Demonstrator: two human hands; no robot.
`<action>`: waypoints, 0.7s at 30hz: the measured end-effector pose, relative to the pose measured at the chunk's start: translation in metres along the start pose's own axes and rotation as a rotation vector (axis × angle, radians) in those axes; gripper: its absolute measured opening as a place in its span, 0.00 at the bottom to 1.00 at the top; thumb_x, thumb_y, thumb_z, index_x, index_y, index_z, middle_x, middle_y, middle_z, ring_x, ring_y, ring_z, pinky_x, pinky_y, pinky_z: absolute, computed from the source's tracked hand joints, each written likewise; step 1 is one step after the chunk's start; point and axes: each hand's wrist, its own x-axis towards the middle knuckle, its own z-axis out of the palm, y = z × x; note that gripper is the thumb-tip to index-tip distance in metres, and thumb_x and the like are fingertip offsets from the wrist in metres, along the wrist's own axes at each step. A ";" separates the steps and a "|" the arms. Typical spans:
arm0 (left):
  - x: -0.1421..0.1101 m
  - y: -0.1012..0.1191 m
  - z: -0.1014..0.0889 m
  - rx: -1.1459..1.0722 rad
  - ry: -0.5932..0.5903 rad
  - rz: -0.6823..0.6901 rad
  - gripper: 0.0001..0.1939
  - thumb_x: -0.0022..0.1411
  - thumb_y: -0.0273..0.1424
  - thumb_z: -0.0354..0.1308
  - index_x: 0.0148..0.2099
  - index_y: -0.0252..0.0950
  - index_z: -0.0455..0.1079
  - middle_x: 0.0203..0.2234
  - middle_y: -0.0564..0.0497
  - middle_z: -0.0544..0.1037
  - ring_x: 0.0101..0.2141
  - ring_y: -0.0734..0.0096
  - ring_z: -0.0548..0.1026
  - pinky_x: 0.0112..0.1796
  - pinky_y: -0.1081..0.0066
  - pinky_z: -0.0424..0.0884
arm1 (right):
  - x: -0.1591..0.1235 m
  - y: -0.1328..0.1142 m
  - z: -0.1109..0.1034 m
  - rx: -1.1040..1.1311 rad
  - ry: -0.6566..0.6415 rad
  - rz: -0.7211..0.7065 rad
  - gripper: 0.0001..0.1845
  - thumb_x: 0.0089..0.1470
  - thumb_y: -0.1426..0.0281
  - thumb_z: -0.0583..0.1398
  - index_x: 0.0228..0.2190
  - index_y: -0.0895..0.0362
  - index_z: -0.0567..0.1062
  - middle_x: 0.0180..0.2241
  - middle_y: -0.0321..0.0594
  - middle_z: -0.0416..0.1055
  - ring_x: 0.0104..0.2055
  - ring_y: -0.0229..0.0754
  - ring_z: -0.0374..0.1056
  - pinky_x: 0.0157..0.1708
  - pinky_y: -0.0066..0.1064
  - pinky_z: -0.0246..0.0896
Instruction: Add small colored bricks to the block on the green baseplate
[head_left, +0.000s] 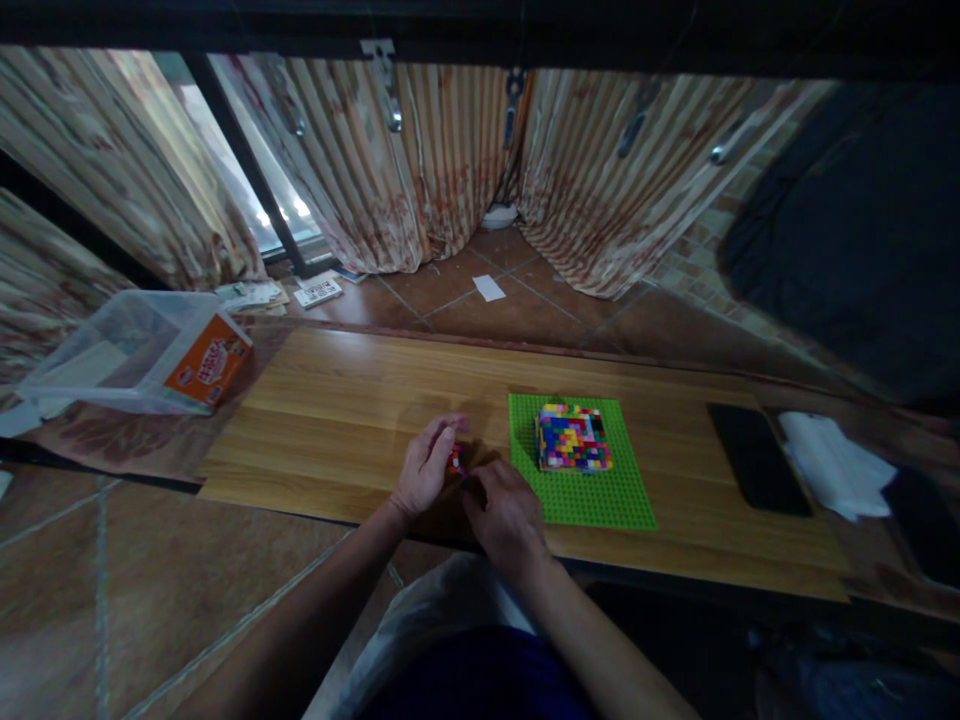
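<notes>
My left hand [426, 468] stands cupped on the wooden board, fingers stretched out, its palm facing a few small red and white toy bricks [454, 460]. Whether these lie on the board or against the palm, I cannot tell. Close by, my right hand [511, 518] has its fingertips pinched together near those bricks; what is between them is too small and dark to make out. Right of my hands lies a green studded baseplate [589, 505], bearing a block built of many-coloured toy bricks [574, 438].
The long wooden board [337, 385] carries a black flat slab [757, 460] at its right. White paper [836, 465] lies beyond that. A clear plastic bin [127, 350] with an orange label stands off the left end. Curtains [360, 160] hang behind, above the tiled floor [540, 285].
</notes>
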 end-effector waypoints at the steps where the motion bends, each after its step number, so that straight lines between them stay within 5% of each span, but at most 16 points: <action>1: 0.000 0.000 0.000 -0.003 0.009 0.001 0.21 0.68 0.44 0.44 0.52 0.37 0.68 0.45 0.46 0.78 0.46 0.63 0.76 0.47 0.63 0.73 | 0.000 -0.001 0.002 -0.036 0.007 0.006 0.05 0.53 0.71 0.60 0.34 0.54 0.75 0.34 0.43 0.72 0.39 0.48 0.67 0.39 0.38 0.63; 11: 0.001 0.000 0.001 0.147 0.017 0.095 0.15 0.67 0.36 0.47 0.52 0.38 0.67 0.47 0.45 0.77 0.50 0.62 0.73 0.53 0.61 0.68 | 0.003 0.001 0.002 0.003 0.037 0.005 0.06 0.56 0.72 0.58 0.30 0.54 0.75 0.32 0.42 0.72 0.37 0.46 0.68 0.37 0.36 0.63; 21: 0.000 -0.002 0.010 0.387 -0.048 0.199 0.16 0.59 0.28 0.55 0.51 0.38 0.68 0.45 0.44 0.76 0.44 0.61 0.75 0.43 0.63 0.74 | -0.002 0.024 -0.076 0.417 0.339 0.202 0.10 0.56 0.62 0.59 0.37 0.51 0.77 0.36 0.38 0.77 0.36 0.42 0.73 0.38 0.35 0.68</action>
